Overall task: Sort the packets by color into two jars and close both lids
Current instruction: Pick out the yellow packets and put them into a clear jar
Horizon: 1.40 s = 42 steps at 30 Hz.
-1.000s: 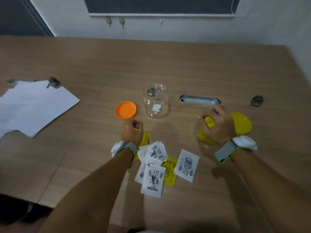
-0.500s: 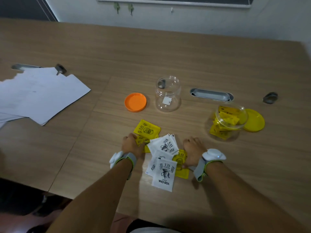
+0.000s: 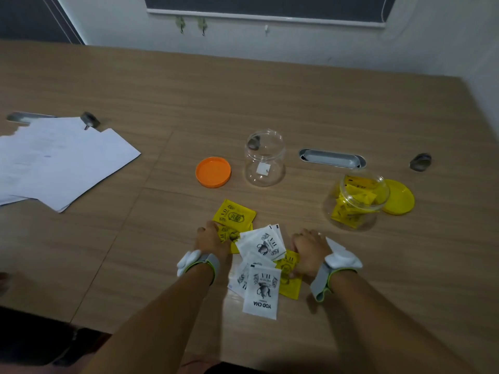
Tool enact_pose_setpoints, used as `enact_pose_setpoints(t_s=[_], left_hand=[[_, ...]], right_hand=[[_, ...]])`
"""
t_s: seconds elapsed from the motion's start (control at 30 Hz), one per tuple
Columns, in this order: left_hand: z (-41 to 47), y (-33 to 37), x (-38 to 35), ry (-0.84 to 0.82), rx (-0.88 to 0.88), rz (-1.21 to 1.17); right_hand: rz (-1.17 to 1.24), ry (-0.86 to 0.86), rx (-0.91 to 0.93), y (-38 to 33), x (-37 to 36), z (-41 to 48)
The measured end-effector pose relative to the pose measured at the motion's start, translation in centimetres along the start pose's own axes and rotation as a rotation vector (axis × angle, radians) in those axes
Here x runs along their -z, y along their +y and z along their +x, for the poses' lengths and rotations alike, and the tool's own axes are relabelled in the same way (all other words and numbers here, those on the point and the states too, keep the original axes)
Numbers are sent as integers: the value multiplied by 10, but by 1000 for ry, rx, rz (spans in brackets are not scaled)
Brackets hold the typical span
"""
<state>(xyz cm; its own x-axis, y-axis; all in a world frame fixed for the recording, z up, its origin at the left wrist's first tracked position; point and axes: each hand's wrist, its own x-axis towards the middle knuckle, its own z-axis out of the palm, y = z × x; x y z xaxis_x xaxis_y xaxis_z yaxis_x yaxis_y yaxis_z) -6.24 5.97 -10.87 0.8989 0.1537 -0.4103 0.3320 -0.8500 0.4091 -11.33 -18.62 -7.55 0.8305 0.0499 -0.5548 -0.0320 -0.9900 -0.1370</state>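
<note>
A heap of white packets [image 3: 263, 245] and yellow packets [image 3: 234, 215] lies near the table's front edge. My left hand [image 3: 212, 238] rests on a yellow packet at the heap's left side, fingers curled on it. My right hand [image 3: 307, 249] presses on another yellow packet [image 3: 290, 279] at the heap's right side. An empty clear jar [image 3: 266, 157] stands open behind the heap, its orange lid [image 3: 213, 171] lying flat to its left. A second clear jar [image 3: 356, 201] at the right holds several yellow packets, with its yellow lid [image 3: 399, 197] beside it.
A stack of white papers [image 3: 56, 160] covers the left of the wooden table. A metal cable slot [image 3: 332, 157] is set into the table behind the jars. Small metal fittings [image 3: 420, 161] sit at the right and by the papers [image 3: 90, 120].
My right hand has left the yellow jar and come down to the heap. My left hand has drawn back to the heap's left side. The camera view tilted downward.
</note>
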Motion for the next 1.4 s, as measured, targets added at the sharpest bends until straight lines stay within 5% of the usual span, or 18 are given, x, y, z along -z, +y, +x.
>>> enact_pose_setpoints(t_s=[0.33,0.53,0.67,0.9,1.07,1.17,1.3,1.4], left_hand=[[-13,4,-2,-27,-15,43],[0,11,16,-56,31,-40],[-1,26,24,192,-50,-377],[-4,41,38,-224,-111,-915],[15,11,50,-230,23,-1069],[21,-14,51,-150,129,-1167],[26,-44,46,-9,241,-1324],[28,-57,44,0,256,-1324]], right_hand=[[438,61,-133,14,-4,-3],[603,522,-396,20,13,8],[717,718,-227,9,43,15],[917,430,54,-47,83,48],[1057,409,68,-83,77,78],[893,446,-12,-90,57,97],[317,210,-28,-107,32,117],[191,163,-73,-111,27,128]])
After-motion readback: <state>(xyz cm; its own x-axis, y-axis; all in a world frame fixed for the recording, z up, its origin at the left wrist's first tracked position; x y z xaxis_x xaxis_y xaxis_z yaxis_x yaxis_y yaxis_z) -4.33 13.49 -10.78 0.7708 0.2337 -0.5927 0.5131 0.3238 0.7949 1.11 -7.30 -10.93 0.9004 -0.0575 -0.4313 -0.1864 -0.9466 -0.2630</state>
